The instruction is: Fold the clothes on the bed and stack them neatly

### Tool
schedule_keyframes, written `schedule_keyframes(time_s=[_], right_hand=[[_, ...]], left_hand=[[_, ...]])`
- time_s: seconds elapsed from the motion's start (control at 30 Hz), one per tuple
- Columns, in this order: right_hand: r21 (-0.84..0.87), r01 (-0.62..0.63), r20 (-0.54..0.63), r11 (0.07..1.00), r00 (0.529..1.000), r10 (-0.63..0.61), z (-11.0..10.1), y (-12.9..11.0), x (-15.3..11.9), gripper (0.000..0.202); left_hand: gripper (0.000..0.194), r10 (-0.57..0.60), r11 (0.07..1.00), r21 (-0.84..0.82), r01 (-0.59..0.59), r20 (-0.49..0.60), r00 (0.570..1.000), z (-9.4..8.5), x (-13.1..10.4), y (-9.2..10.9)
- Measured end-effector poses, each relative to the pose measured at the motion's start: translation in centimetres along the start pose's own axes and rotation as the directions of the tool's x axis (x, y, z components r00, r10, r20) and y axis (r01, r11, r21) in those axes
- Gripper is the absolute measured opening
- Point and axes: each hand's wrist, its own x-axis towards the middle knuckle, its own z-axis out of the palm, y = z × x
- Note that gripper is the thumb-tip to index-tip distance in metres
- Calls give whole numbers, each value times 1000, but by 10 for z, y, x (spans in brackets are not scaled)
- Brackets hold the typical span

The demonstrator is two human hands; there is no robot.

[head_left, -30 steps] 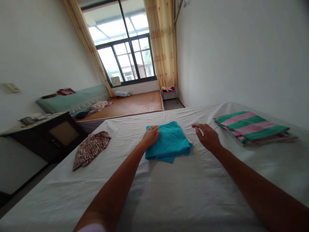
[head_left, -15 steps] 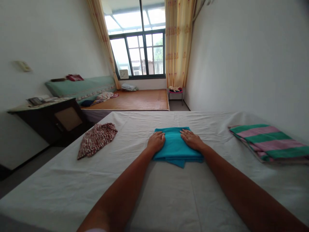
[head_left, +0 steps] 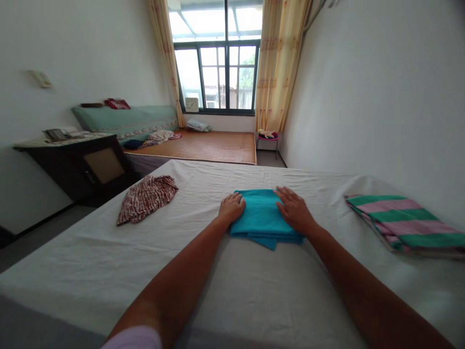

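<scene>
A folded turquoise cloth lies flat on the white sheet, one corner poking out from its near edge. Resting on its left edge is my left hand, fingers stretched forward. My right hand is at the cloth's right side with its fingers extended and slightly spread. Neither hand grips the cloth. Whether the cloth is a garment cannot be made out.
A crumpled brown-and-white patterned cloth lies to the left. Folded green-and-pink striped fabric is at the right by the wall. Beyond stand a dark cabinet, a bed with a brown mat and a small stool.
My right hand has shifted outward toward the cloth's right edge, its fingers more spread. My left hand has moved slightly outward. The camera view has tilted and turned a little.
</scene>
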Motion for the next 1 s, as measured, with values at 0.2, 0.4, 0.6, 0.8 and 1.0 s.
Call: schedule_keyframes(time_s=[0.2,0.4,0.6,0.8,1.0], right_hand=[[73,192,195,979,959,-203,9,-79,-14,53],[85,110,220,990,967,-127,10,-60,-10,54],[16,-261,219,965,943,252,28,11,-4,56],[117,-394,138,912,916,378,40,45,-7,56],[447,-460,185,767,887,424,16,35,1,55]], left_hand=[[46,4,1000,14,-4,-31,1000,1,-1,-1],[47,-10,999,35,12,-37,999,-1,-4,1],[46,-18,999,26,18,-24,1000,-2,-3,1],[46,-4,1000,12,4,-15,1000,-2,0,-2],[45,23,1000,10,-22,-27,999,1,5,-7]])
